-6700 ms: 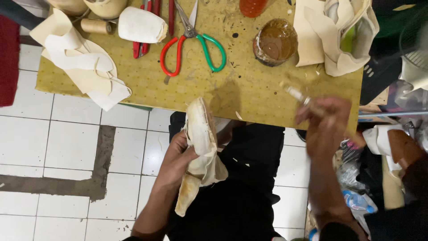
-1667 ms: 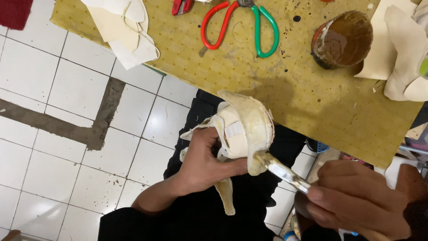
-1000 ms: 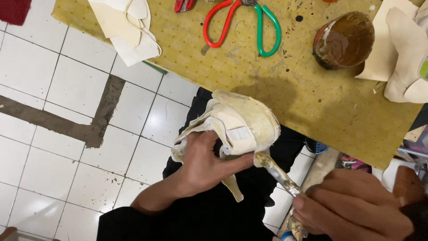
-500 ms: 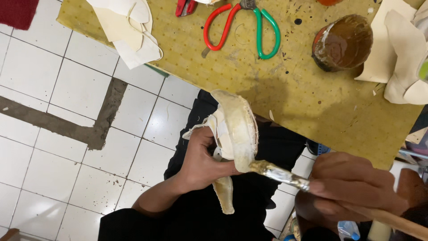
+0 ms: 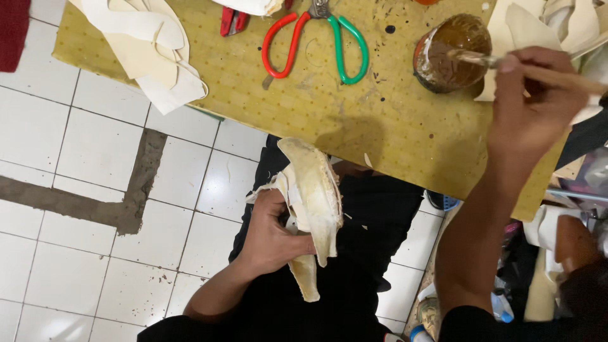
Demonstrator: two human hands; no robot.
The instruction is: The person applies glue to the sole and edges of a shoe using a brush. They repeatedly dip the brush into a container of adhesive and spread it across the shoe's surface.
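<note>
Cream shoe upper [image 5: 313, 202] sat over the person's lap, just below the near edge of the yellow worktable [image 5: 354, 126], with the left hand [image 5: 273, 235] clamped around its side and its tongue-like strip hanging down past the wrist. The right hand [image 5: 535, 104] was closed on a thin brush [image 5: 506, 63], whose tip rested at the rim of the brown glue pot [image 5: 453, 52] near the table's far right corner.

1 risk, as I judged it, was dripping: a loaded brush carried from the pot back to the upper would pass over the table and the dark trousers, and surplus glue could fall on either. Another was the pot itself; pushed sideways by the brush, it could tip toward the pale fabric pieces [image 5: 544, 25] touching it on the right. The red and green scissors [image 5: 316, 38] lay well apart from the pot, so they seemed safe. A loosening left grip could also let the upper fold and smear wet faces together.
</note>
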